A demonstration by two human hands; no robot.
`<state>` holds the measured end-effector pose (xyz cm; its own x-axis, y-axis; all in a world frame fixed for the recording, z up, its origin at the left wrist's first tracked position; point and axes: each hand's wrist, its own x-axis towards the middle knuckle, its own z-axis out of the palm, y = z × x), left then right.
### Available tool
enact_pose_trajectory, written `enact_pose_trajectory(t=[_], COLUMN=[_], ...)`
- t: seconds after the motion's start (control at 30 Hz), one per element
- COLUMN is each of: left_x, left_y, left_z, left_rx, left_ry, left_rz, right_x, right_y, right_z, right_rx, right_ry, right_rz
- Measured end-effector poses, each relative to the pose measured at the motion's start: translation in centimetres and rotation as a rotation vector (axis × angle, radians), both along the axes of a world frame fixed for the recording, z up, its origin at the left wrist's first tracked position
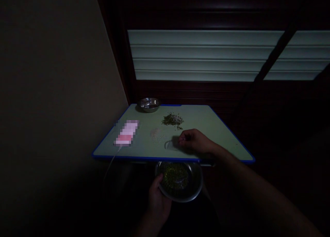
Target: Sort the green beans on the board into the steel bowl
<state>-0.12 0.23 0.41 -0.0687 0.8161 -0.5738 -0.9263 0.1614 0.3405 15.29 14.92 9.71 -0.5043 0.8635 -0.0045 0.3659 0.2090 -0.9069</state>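
Observation:
My left hand (157,199) grips the rim of a metal bowl (194,190), thumb on top. The bowl is below the front edge of the table and holds many small green grains (175,176). Above the tabletop, near its front edge, my right hand (194,140) is closed with its fingers curled in. A pale, see-through shape (171,145) lies beside those fingertips; whether they hold it is too dark to tell. Beyond the hand is a loose pile of dark green grains (172,119). Left of the hand, a patch of whitish grains (156,134) is spread out.
The pale green tabletop (219,127) has a blue edge. A second metal bowl (149,105) stands at its back left corner. A lit, blurred phone (127,133) with a white cable (112,160) lies at left. A wall and dark louvred doors stand close around.

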Motion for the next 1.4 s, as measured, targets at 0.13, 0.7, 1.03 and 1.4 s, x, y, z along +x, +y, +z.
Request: enact_pose_trajectory(t=[0.13,0.7,1.03,1.4], left_x=[0.1,-0.1,0.1,-0.1], left_y=[-0.2,-0.9,-0.7,-0.6], left_z=[-0.2,-0.5,-0.5,-0.9], left_rx=[-0.015,-0.074,-0.082,-0.081], left_ry=[-0.001,0.031,0.041,0.023], left_rz=[0.013,-0.040,-0.046,-0.051], right_x=[1.3,3.5,3.2,2.7], right_y=[4.0,5.9,6.0,5.3], right_z=[0.0,-2.8,-3.3,-2.9], right_rx=[0.220,0.526,0.527,0.444], right_ry=[-0.022,-0.211,-0.153,-0.048], right_rz=[-0.352,-0.579,-0.437,-0.292])
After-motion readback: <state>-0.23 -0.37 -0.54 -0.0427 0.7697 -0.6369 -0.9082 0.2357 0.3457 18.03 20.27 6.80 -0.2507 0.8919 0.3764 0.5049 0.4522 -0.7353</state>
